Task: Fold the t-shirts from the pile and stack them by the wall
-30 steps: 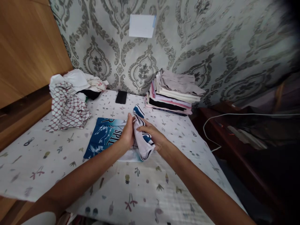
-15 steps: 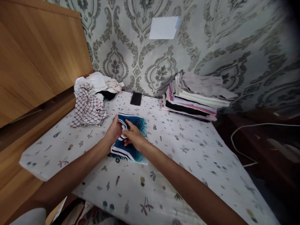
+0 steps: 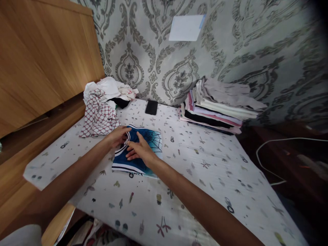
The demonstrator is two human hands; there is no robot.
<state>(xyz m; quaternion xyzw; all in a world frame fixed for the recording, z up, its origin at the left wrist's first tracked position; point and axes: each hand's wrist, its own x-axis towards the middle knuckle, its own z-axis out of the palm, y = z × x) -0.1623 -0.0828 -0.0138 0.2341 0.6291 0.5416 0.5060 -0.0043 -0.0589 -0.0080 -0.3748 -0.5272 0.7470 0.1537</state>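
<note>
A folded blue sleeveless jersey [image 3: 153,136] lies on the patterned sheet in front of me. It has white and black striped trim and a black spider-web print fading to light teal. My left hand [image 3: 118,136] is at the left edge of the jersey by the neckline, fingers apart and partly bent, touching the trim. Flat over the middle of the jersey, my right hand [image 3: 140,150] has its fingers spread, the fingertips near the neckline.
A loose heap of clothes [image 3: 98,114] sits at the back left beside a wooden cabinet [image 3: 51,51]. At the back lies a black phone-like slab [image 3: 151,107]. A stack of folded clothes [image 3: 212,109] stands at the back right against the wall. A white cable [image 3: 258,150] hangs beyond the right edge.
The bunched neckline trim that both hands were gripping has been let go and lies flatter. My left hand has shifted slightly left, and the fingers of my right hand have opened.
</note>
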